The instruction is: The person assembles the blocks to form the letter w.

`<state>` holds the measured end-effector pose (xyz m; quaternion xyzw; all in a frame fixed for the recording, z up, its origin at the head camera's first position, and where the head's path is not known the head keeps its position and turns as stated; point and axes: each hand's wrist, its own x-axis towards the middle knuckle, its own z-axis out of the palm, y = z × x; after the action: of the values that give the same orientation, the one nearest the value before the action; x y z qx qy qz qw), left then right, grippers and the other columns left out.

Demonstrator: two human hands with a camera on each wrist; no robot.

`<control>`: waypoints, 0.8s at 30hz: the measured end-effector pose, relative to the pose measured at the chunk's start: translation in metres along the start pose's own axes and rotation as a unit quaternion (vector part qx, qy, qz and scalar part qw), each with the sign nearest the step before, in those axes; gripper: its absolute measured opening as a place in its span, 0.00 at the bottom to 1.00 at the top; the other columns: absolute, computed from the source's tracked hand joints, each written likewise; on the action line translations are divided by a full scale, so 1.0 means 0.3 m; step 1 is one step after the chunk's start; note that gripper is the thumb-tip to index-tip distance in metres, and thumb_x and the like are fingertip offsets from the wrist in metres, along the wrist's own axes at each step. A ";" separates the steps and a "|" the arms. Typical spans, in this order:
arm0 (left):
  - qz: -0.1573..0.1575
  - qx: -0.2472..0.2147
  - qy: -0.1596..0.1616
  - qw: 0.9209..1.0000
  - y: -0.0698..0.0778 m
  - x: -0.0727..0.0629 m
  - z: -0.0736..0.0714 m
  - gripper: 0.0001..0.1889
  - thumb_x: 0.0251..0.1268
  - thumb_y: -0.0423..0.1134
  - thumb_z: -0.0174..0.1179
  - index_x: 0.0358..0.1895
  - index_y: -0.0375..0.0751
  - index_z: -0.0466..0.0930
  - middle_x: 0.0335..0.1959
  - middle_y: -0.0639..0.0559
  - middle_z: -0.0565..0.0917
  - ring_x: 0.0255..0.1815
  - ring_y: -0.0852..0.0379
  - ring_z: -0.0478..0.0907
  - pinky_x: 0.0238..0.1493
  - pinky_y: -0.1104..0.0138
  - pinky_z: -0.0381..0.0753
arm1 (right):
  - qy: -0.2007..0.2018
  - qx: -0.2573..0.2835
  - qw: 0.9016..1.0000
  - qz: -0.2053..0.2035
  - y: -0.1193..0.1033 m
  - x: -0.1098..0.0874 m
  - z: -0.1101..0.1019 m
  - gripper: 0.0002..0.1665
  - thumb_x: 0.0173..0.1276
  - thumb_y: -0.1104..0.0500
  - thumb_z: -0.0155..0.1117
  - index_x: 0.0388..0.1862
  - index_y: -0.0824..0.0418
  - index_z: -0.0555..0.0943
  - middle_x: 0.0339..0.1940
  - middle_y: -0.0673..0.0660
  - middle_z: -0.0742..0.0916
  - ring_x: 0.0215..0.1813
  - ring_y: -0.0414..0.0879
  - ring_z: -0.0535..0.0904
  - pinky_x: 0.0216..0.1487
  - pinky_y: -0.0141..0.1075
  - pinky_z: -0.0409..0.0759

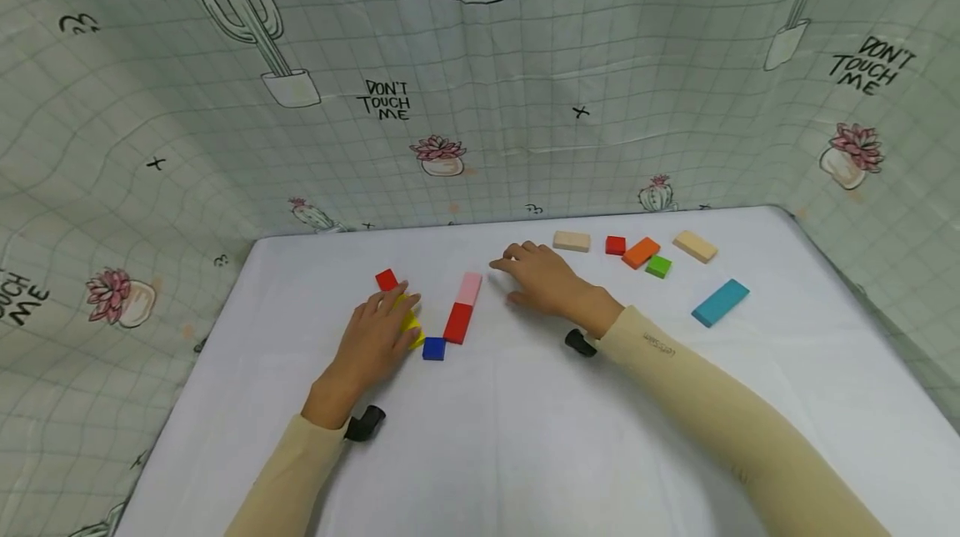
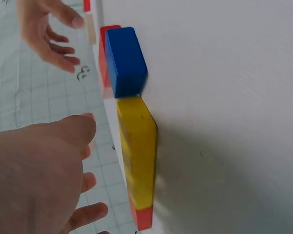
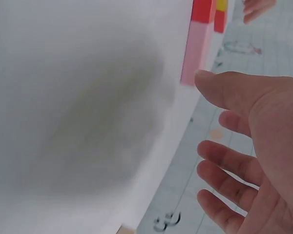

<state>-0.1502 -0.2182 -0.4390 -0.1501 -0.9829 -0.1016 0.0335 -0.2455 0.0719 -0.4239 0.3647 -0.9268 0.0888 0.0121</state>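
Observation:
My left hand hovers over the yellow block, its fingers loosely spread and partly hiding it in the head view. At the far end of the yellow block lies a small red block; a blue block sits at its near end. Beside the blue block, a longer red block lines up end to end with a pink block. Just right of the pink block is my right hand, fingers parted and holding nothing. In the right wrist view its thumb overlaps the pink block's end.
Right of my right hand lie two beige blocks, a red cube, an orange block, a green block and a long teal block. A cactus-print cloth hangs behind the white table.

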 end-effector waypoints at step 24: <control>0.073 0.010 -0.047 0.996 0.133 0.126 0.036 0.29 0.78 0.43 0.63 0.77 0.38 0.72 0.79 0.40 0.71 0.75 0.38 0.69 0.75 0.43 0.71 | 0.042 -0.003 0.992 0.120 0.295 -0.231 -0.054 0.30 0.69 0.60 0.76 0.68 0.67 0.80 0.64 0.69 0.82 0.64 0.67 0.78 0.63 0.60 0.78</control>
<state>-0.1746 -0.1679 -0.4384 -0.2253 -0.9708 -0.0816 -0.0038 -0.2554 0.1849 -0.4278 0.2463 -0.9629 0.1023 0.0415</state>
